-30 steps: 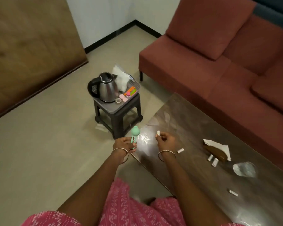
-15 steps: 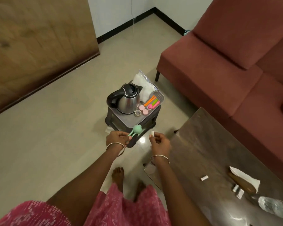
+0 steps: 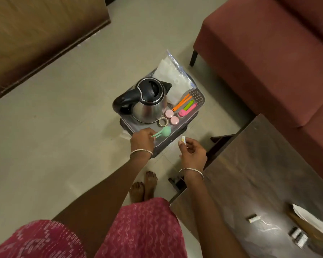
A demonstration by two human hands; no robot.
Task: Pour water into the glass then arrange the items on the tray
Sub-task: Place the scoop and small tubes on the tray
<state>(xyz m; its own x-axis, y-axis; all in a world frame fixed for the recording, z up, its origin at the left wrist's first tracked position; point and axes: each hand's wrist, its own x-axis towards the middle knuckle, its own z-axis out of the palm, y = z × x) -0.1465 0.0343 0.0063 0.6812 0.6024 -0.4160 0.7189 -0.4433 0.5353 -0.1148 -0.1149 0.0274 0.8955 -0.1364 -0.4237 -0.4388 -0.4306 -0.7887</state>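
Tray front strip free; left hand grips scoop, right hand sachet.

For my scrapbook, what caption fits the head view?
Left hand holds green spoon over the tray by the kettle; right hand pinches a white packet.

hands with green spoon, sachet
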